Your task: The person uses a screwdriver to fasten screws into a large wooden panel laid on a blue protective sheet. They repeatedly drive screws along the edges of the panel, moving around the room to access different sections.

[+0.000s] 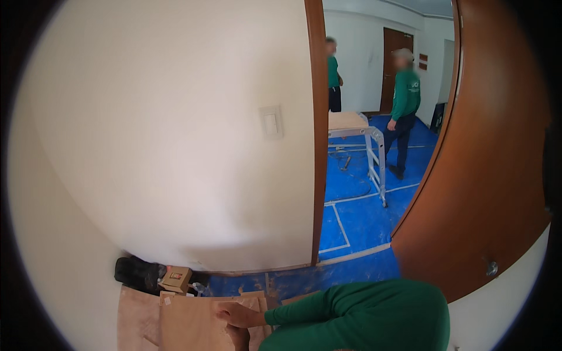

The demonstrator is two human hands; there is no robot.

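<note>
White wall (175, 128): left, filling most of the view.
Brown door (486, 158): right, swung clear of the doorway.
Blue floor sheeting (357, 216): far room and near threshold; seams taped, presumably for protection.
Metal-legged platform (377, 155): far, pale top; probably for standing higher.
Co-workers (405, 96): 2, far, green tops; white lettering on 1 back, not copied.
Wooden panel (187, 324): near, left of centre, under the hands, likely laid low for reach.
Black bag (132, 272): left, against the wall, perhaps out of the way.
Cardboard box (175, 279): beside the bag; small printed patch, too small to read.
Right hand (239, 315): near, over the panel, fingers curled; cannot tell whether anything is grasped.
Left hand (240, 338): near, below the right, partly hidden; grip cannot be told.
Light switch (270, 123): wall, left of the doorway.
White sticker (167, 301): panel's far left corner; no legible writing.
</note>
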